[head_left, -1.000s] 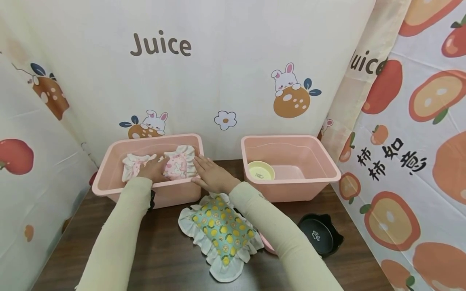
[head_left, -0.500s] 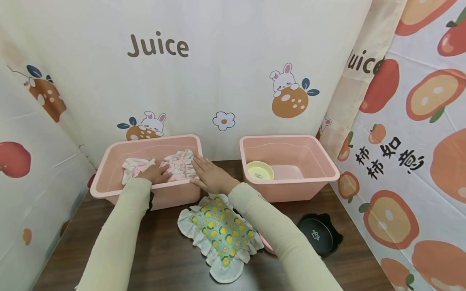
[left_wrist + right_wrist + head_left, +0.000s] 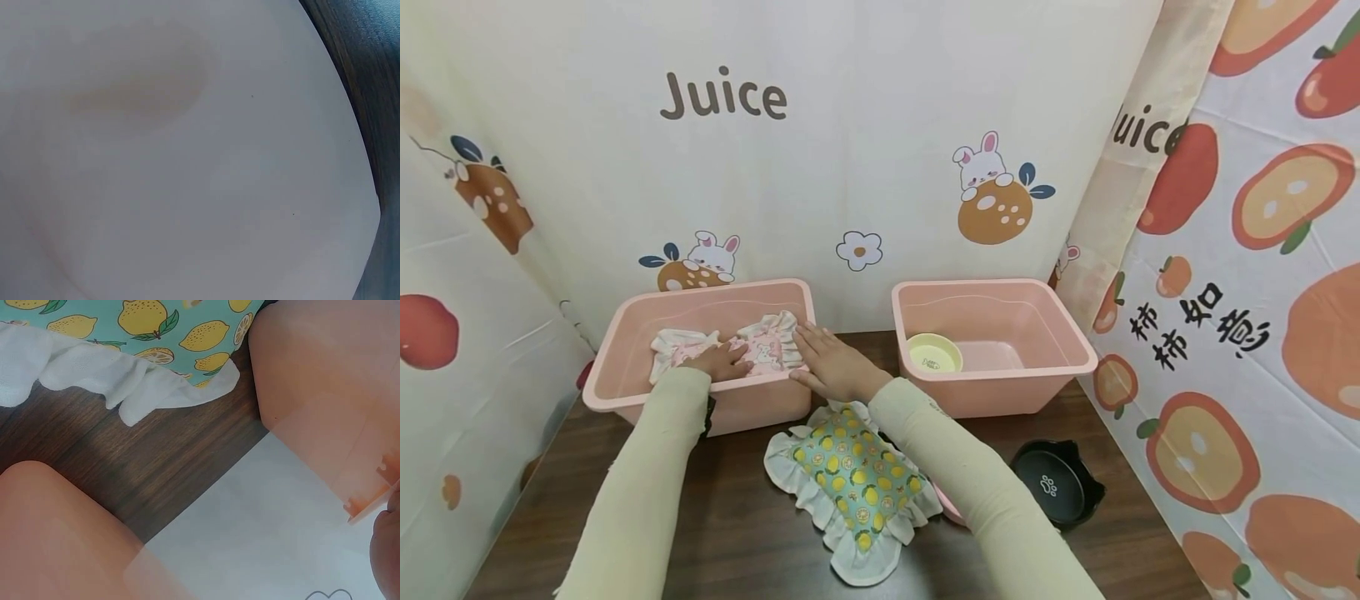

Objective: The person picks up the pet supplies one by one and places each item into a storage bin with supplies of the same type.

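Pink, rabbit-printed, edged in crinkled white ruffles: in the head view, a frilled cloth [image 3: 766, 353] inside the left bin [image 3: 760, 408], rumpled, partly covered by the left hand [image 3: 717, 363]. Cannot tell whether in one piece or two. Found left fingers laid over the fabric; cannot tell whether pinching any. Found the right hand [image 3: 837, 365] flat, fingers straight, gripping nothing, against the bin's right side. Noted on the dark wood table [image 3: 722, 517], a lemon-print cushion [image 3: 853, 467] and a black dish [image 3: 1054, 483]; in the second bin [image 3: 988, 396], a yellow bowl [image 3: 936, 353].

Left wrist view: recorded a smooth pale surface [image 3: 219, 187], blurred, beside a dark grained strip [image 3: 375, 106]. Cannot read the grip here.

Right wrist view: recorded lemon fabric with white ruffle over wood grain, between two bin walls, plus part of the right hand at a bin rim, lower right.
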Motion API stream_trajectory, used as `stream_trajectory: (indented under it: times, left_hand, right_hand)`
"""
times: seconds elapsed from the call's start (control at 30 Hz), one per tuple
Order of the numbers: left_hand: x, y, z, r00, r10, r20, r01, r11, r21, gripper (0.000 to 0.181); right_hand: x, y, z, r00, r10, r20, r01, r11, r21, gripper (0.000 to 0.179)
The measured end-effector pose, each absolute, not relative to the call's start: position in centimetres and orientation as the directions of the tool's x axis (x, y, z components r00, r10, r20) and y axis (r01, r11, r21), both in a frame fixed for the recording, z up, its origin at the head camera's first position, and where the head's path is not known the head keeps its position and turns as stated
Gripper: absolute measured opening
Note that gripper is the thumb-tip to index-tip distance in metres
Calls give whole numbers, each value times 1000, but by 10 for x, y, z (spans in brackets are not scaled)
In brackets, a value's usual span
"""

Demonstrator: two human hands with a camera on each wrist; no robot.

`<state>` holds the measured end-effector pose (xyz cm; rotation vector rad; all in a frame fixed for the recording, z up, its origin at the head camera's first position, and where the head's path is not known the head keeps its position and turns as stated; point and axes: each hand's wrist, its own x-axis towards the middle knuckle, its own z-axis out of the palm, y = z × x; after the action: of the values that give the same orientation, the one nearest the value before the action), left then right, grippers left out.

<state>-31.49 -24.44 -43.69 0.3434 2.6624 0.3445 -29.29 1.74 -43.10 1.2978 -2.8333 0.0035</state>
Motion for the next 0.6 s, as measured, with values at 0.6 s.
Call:
stream_trajectory:
  times: [0.6]
  left_hand:
    - [-312,-241,-433,-882,281,-378,176,941,288,64]
  right_hand:
    - [-295,18,-431,-651,-759,10,-759,651,7,71]
